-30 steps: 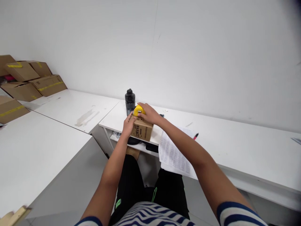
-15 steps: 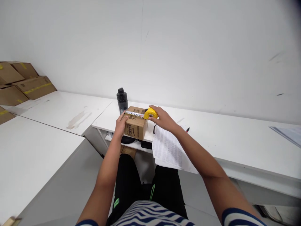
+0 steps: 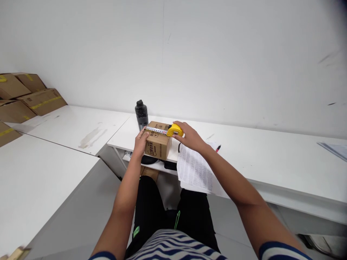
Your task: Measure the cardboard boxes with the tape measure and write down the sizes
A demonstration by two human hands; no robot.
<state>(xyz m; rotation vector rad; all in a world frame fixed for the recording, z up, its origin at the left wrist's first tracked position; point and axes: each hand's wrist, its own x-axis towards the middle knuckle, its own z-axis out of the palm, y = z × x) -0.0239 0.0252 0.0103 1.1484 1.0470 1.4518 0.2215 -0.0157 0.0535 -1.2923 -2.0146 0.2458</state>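
Observation:
A small brown cardboard box point(image 3: 157, 149) with dark print sits at the front edge of the white table. My left hand point(image 3: 141, 140) grips its left side, the thumb over the top edge and the fingertips at the end of the tape blade point(image 3: 156, 130). That white blade lies pulled out across the top of the box. At the box's right edge, my right hand point(image 3: 189, 136) is closed around the yellow case of the tape measure point(image 3: 175, 130). Some fingers of both hands are hidden.
Behind the box stands a dark bottle point(image 3: 141, 115). Printed sheets point(image 3: 196, 171) hang over the table edge point(image 3: 271, 159) on the right, with a pen point(image 3: 218, 148) beside them. Taped cartons point(image 3: 45, 101) are stacked far left. Dark items lie on a shelf below the box.
The view has shifted very slightly. Both hands, the box and the tape measure keep about the same places relative to each other.

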